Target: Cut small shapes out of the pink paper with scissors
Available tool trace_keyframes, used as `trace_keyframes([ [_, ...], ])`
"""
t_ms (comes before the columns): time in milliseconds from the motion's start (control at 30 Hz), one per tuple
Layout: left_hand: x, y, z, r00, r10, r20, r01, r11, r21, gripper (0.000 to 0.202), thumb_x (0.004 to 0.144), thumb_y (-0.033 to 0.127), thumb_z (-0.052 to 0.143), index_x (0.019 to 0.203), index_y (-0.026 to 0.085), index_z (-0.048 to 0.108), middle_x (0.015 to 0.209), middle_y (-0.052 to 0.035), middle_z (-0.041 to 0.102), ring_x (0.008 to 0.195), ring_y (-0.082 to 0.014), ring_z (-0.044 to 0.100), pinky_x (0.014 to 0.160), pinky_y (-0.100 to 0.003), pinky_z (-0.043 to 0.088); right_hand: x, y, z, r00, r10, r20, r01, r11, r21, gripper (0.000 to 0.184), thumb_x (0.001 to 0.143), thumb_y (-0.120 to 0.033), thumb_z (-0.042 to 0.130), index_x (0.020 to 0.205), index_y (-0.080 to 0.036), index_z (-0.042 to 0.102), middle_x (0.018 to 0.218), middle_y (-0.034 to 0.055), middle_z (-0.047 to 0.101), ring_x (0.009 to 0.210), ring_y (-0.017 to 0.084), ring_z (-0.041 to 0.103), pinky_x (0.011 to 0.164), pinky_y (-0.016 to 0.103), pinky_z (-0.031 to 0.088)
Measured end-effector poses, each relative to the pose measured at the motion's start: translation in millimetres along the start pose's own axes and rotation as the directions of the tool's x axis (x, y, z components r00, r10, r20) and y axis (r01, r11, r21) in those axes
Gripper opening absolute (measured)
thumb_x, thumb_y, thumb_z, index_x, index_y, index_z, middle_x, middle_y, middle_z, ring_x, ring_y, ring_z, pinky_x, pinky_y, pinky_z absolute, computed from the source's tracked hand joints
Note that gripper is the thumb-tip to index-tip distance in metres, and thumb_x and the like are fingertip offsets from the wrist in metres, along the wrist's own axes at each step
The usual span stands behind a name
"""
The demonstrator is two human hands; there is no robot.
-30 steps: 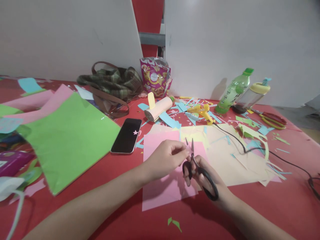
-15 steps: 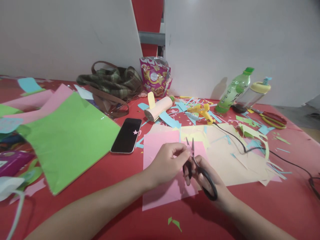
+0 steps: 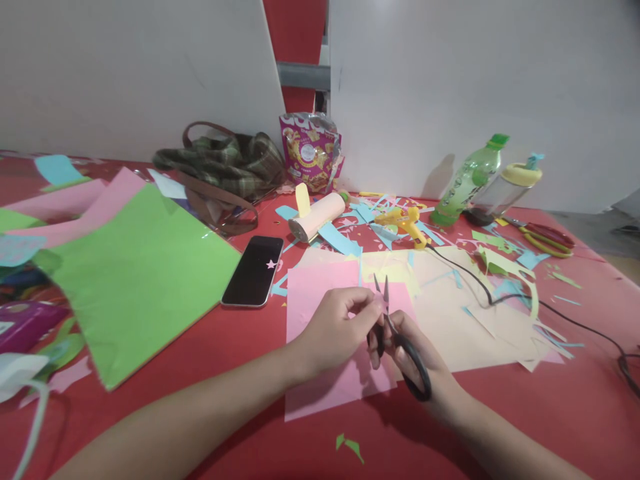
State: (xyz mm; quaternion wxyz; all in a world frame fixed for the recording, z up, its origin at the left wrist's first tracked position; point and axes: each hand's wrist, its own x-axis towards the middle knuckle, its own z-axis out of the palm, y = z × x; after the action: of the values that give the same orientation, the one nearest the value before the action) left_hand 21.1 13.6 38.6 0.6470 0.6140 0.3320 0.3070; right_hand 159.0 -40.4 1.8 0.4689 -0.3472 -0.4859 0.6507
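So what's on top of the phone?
A small pink star lies on the phone, near the right edge of its dark screen. The bit of screen beneath the star is covered and can't be seen.

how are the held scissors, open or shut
Open: the scissors in the right hand have their blade tips apart, with a visible gap.

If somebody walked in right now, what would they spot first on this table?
Probably the big green sheet, bright against the left side of the red table. Next, in the middle, black-handled scissors with open blades in the right hand, close to a small pink paper piece held by the left hand. Farther back, a pale paper tube with blue side pieces looks a bit like an aeroplane.
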Motion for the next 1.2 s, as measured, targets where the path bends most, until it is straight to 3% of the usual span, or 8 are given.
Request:
trace_keyframes([
  [167,0,1,0.0,1.000,-0.017,0.020,0.017,1.000,-0.011,0.028,0.082,0.026,0.035,0.057,0.015,0.042,0.048,0.0045,0.048,0.041,-0.0074,0.051,0.044,-0.019,0.038,1,-1,2,1.000,-0.003,-0.026,0.002,1.000,-0.029,0.021,0.076,-0.041,0.050,0.078,-0.022,0.040,0.073,0.0002,0.044,0.064,0.014,0.043,0.059,0.028,0.038],
  [400,2,5,-3.3,0.998,0.020,-0.054,-0.010,0.985,0.170,0.027,0.080,0.024,0.039,0.056,0.014,0.047,0.047,0.0053,0.042,0.045,-0.0055,0.041,0.046,-0.017,0.032,2,-3,3,0.995,0.030,-0.098,-0.031,0.999,-0.011,0.023,0.074,-0.040,0.053,0.075,-0.022,0.038,0.062,-0.0037,0.042,0.054,0.011,0.044,0.051,0.025,0.036],
  [567,4,4,-5.9,0.999,-0.005,0.038,-0.004,0.974,0.227,0.026,0.078,0.020,0.037,0.054,0.013,0.047,0.051,0.0040,0.044,0.047,-0.0055,0.038,0.046,-0.017,0.030,6,1,-2,0.973,-0.062,-0.222,0.071,0.997,0.034,0.020,0.074,-0.036,0.055,0.075,-0.022,0.041,0.068,-0.0016,0.047,0.062,0.013,0.047,0.057,0.027,0.038],
  [733,5,0,-8.7,0.980,-0.079,0.184,0.012,0.941,0.337,0.022,0.075,0.020,0.040,0.056,0.013,0.049,0.052,0.0030,0.044,0.048,-0.0060,0.038,0.046,-0.017,0.030,8,-3,-5,0.930,-0.090,-0.357,0.104,0.994,0.020,0.020,0.068,-0.021,0.062,0.073,-0.023,0.043,0.074,-0.0018,0.049,0.065,0.013,0.047,0.059,0.026,0.039],
  [867,4,-4,-9.7,0.944,-0.149,0.294,0.013,0.908,0.418,0.025,0.075,0.025,0.038,0.059,0.013,0.052,0.048,0.0035,0.041,0.042,-0.0055,0.035,0.042,-0.018,0.027,8,-4,-3,0.937,-0.056,-0.345,0.076,0.996,0.044,0.026,0.065,-0.015,0.065,0.073,-0.024,0.042,0.075,-0.0028,0.050,0.061,0.012,0.048,0.054,0.024,0.041],
  [1000,4,-4,-9.4,0.943,-0.144,0.299,-0.014,0.882,0.470,0.023,0.074,0.022,0.039,0.057,0.013,0.051,0.047,0.0041,0.039,0.041,-0.0050,0.034,0.041,-0.017,0.026,8,-4,-4,0.948,-0.050,-0.314,0.066,0.997,0.042,0.026,0.066,-0.013,0.064,0.073,-0.023,0.041,0.075,-0.0035,0.051,0.061,0.010,0.048,0.054,0.021,0.041],
  [1200,6,1,-10.7,0.961,-0.098,0.257,-0.048,0.861,0.506,0.020,0.072,0.019,0.039,0.058,0.013,0.052,0.054,0.0016,0.048,0.049,-0.0069,0.039,0.047,-0.018,0.031,8,-6,-4,0.937,-0.056,-0.346,0.056,0.998,-0.010,0.026,0.067,-0.013,0.064,0.072,-0.023,0.041,0.074,-0.0032,0.052,0.062,0.010,0.047,0.056,0.021,0.039],
])
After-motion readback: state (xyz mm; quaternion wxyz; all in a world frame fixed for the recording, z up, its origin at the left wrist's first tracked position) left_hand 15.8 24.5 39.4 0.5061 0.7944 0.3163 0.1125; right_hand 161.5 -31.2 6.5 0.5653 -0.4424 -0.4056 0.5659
